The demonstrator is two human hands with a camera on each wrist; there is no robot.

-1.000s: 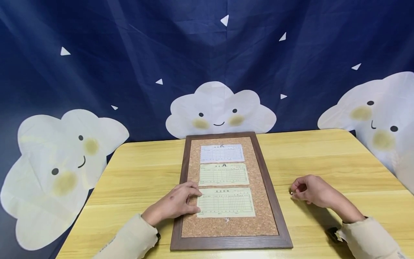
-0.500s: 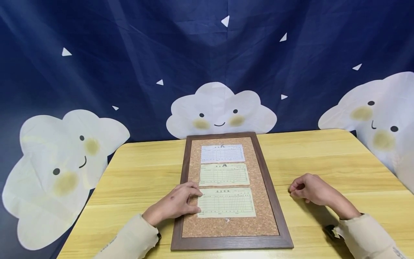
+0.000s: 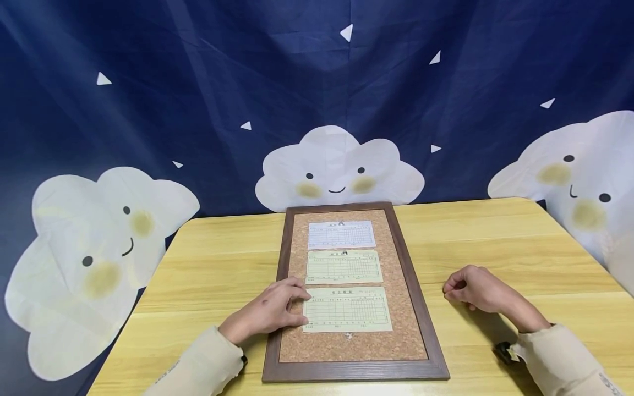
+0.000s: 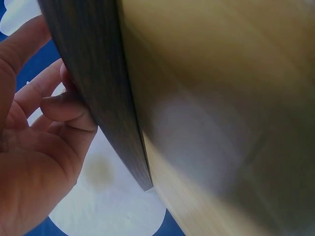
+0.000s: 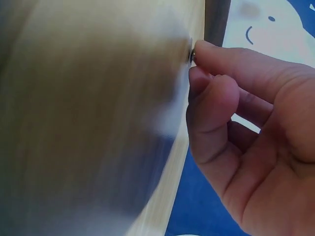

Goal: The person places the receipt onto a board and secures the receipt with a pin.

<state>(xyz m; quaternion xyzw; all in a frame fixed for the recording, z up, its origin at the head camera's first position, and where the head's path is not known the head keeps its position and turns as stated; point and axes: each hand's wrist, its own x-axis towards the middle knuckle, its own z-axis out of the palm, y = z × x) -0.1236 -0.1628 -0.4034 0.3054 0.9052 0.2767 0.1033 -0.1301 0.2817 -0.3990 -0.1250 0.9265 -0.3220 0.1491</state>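
A cork board (image 3: 401,341) in a dark wooden frame lies on the table with three printed slips on it. The fingertips and thumb of my left hand (image 3: 267,308) rest at the left edge of the lowest green slip (image 3: 346,311). Above it are the middle green slip (image 3: 344,268) and the top white slip (image 3: 342,236). To the board's right, my right hand (image 3: 480,289) is low over the table. Its index fingertip touches a small metallic thumbtack (image 5: 192,55) in the right wrist view, with the thumb apart from it. The head view hides that tack behind the fingers.
Small pins stand at the top edges of the white slip and the middle slip. A clear pin (image 3: 349,335) sits just below the lowest slip. The light wooden table (image 3: 223,253) extends on both sides of the board, and a blue cloud-patterned curtain (image 3: 223,99) hangs behind.
My right fingers have moved slightly over the thumbtack, which was visible at their tips a second ago and is now covered in the head view. My left hand and the slips stay put.
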